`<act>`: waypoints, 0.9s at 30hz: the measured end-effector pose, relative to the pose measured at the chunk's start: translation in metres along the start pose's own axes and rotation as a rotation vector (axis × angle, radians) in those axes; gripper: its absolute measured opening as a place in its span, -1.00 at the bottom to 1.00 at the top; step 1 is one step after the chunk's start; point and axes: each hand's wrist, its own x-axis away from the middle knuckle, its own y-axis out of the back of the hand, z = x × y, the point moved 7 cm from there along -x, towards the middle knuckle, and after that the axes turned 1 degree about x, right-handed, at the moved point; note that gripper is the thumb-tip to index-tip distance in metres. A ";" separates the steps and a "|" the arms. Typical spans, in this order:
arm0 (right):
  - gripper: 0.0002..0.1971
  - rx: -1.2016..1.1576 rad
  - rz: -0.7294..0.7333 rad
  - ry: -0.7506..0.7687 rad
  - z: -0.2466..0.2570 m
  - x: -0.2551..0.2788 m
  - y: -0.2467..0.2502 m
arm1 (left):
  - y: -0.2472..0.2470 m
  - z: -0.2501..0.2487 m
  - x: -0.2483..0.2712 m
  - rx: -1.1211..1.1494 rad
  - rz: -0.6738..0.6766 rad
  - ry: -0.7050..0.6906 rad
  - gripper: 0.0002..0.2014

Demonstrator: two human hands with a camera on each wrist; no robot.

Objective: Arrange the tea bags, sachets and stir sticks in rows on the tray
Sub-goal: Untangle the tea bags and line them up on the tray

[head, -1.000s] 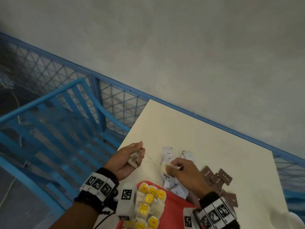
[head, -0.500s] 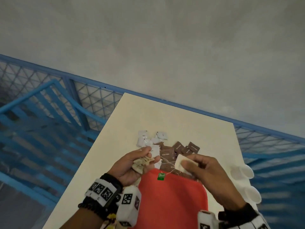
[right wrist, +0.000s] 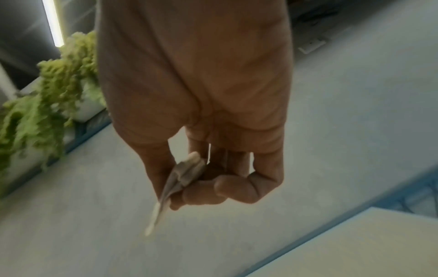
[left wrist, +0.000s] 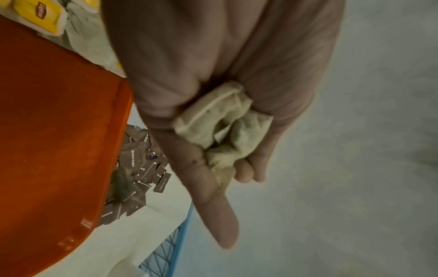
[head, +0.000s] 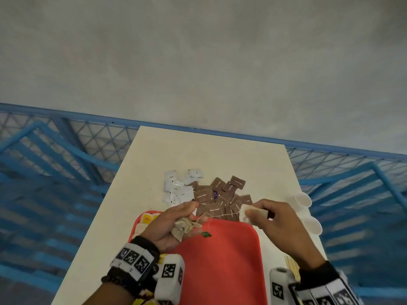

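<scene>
Bunch of tea bags (head: 184,227) is clutched in curled left hand (head: 170,227) fingers while single bag (head: 246,213) is pinched by right hand (head: 273,219) thumb+fingers, strings (head: 220,215) pulled taut between, prob. to untangle above red tray (head: 220,260).

The tray (head: 231,256) lies on the table (head: 220,155), sachets (head: 211,192) behind it, cups (head: 305,200) to its right.

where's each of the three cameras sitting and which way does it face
Head: on the head, looking forward and down at the red tray, both hands and wrist bands showing.
Left wrist: along the left hand, which grips a bunch of tea bags; tray edge alongside.
Right wrist: along the right hand, which pinches one tea bag over the floor.
Shared: head and left wrist both show the tray and brown sachets.
</scene>
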 end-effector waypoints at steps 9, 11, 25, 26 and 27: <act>-0.90 -0.289 0.054 -0.028 0.032 0.015 0.014 | 0.010 0.038 -0.018 -0.139 0.080 0.123 -0.74; -0.90 -0.287 0.009 -0.027 0.035 0.016 0.023 | 0.016 0.045 -0.019 -0.260 0.124 0.131 -0.71; -0.89 -0.234 -0.039 -0.017 0.042 0.030 0.047 | -0.084 0.004 0.020 -1.105 0.181 -0.469 -0.50; -0.89 -0.283 -0.049 0.001 0.045 0.030 0.047 | -0.097 0.004 0.024 -1.090 0.218 -0.480 -0.49; -0.89 -0.338 -0.068 0.021 0.047 0.031 0.046 | -0.108 0.003 0.028 -1.052 0.241 -0.466 -0.53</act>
